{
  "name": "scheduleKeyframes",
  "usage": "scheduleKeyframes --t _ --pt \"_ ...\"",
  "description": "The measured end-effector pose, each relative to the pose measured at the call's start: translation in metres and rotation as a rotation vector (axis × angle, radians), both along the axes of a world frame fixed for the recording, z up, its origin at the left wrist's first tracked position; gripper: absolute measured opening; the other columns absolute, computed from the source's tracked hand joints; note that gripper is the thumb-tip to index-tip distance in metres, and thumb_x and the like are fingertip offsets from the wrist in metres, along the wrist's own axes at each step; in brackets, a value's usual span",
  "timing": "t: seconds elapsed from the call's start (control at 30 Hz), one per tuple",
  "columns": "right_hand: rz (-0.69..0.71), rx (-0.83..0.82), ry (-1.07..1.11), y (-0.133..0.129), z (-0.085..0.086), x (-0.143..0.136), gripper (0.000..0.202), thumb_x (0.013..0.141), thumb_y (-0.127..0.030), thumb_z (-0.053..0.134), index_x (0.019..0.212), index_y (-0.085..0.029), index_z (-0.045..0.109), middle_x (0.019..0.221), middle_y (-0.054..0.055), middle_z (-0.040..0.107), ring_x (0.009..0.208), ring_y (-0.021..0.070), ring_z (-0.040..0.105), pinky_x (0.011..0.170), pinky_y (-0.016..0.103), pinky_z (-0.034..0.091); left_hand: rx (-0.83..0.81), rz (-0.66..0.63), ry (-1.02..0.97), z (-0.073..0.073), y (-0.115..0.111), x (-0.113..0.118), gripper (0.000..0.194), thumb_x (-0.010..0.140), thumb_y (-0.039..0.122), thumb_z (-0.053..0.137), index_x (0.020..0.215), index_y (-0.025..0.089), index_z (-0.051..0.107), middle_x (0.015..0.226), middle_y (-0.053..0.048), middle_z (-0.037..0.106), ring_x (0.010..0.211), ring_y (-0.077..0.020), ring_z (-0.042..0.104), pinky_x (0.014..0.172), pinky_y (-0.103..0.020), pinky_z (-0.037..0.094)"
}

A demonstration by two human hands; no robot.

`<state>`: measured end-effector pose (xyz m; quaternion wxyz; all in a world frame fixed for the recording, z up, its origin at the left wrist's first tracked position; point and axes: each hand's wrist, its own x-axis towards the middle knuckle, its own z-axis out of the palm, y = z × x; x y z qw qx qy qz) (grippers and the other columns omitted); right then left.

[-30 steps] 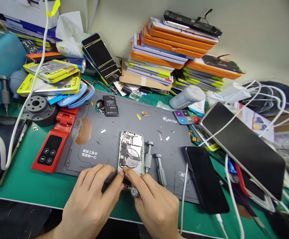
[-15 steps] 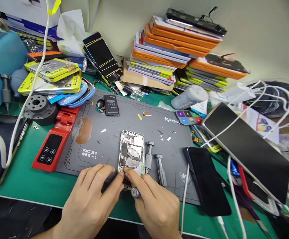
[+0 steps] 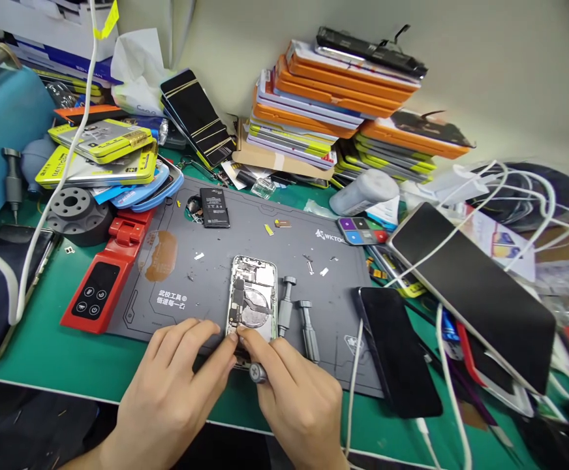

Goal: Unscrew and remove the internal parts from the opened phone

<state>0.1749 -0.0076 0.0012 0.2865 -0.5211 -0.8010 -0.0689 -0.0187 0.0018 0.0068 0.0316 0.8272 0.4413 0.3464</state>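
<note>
An opened smartphone (image 3: 256,310), its inner parts bare, lies on the grey mat (image 3: 177,225). My left hand (image 3: 177,382) is at its lower left, fingers apart and bent, the index fingertip touching the phone's lower part. Tucked in my right hand (image 3: 301,398) is a grey screwdriver (image 3: 258,373); its round cap with a cross mark shows below the fingers. The right index fingertip meets the left one over the phone, and whatever is under them is hidden. Two more grey screwdrivers, one upright one (image 3: 286,307) and one leaning one (image 3: 308,333), lie just right of the phone.
A black battery (image 3: 215,207) and several small metal bits lie on the mat. A red device (image 3: 96,284) with buttons borders it on the left. At the right are a dark phone (image 3: 399,352), a large tablet (image 3: 475,294) and white cables. Orange boxes (image 3: 343,91) are stacked behind.
The view has shifted slightly, so the scene sits a little further left. Both hands keep nearly the same pose, fingertips together on the lower part of the phone.
</note>
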Motion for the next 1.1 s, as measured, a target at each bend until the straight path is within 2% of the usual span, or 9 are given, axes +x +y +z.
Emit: scheduleKeyframes --t 0.33,0.5,0.67,0.97,1.1 --pt "-0.029 -0.044 0.073 -0.003 -0.001 0.001 0.028 0.106 -0.002 0.053 0.119 -0.014 0.074 0.077 0.000 0.073 0.060 0.0100 0.065 0.058 0.025 0.046 0.046 -0.031 0.019 -0.003 0.000 -0.001 0.021 0.105 0.005 0.067 0.124 0.010 0.076 0.116 -0.011 0.074 0.113 -0.0282 0.068 0.095 -0.043 0.054" --pt "-0.037 -0.054 0.051 -0.005 -0.003 0.002 0.032 0.103 0.001 0.053 0.121 -0.014 0.075 0.078 -0.001 0.074 0.060 0.0105 0.067 0.059 0.026 0.045 0.037 -0.036 0.020 -0.004 -0.001 -0.002 0.021 0.106 0.006 0.066 0.123 0.011 0.077 0.115 -0.011 0.076 0.114 -0.0280 0.068 0.095 -0.042 0.054" --pt "-0.031 -0.029 0.022 -0.004 -0.003 0.001 0.036 0.100 0.005 0.053 0.120 -0.015 0.075 0.077 -0.001 0.073 0.060 0.0100 0.064 0.060 0.026 0.044 0.026 -0.041 0.025 -0.004 -0.003 -0.003 0.022 0.108 0.008 0.064 0.124 0.012 0.078 0.116 -0.010 0.077 0.113 -0.0276 0.070 0.096 -0.043 0.054" --pt "-0.025 0.004 -0.062 -0.004 0.000 0.001 0.036 0.103 0.005 0.049 0.121 -0.014 0.073 0.075 0.000 0.071 0.060 0.0120 0.058 0.060 0.028 0.041 0.010 -0.036 0.022 -0.008 -0.005 -0.003 0.023 0.106 0.009 0.067 0.126 0.012 0.078 0.117 -0.011 0.079 0.114 -0.0290 0.071 0.097 -0.044 0.054" --pt "-0.010 0.016 -0.089 -0.001 0.002 0.000 0.029 0.107 -0.001 0.050 0.120 -0.013 0.073 0.072 -0.001 0.069 0.057 0.0118 0.055 0.059 0.029 0.040 0.005 -0.040 0.027 -0.010 -0.006 -0.004 0.025 0.105 0.010 0.068 0.128 0.011 0.078 0.119 -0.013 0.079 0.115 -0.0298 0.072 0.097 -0.045 0.055"
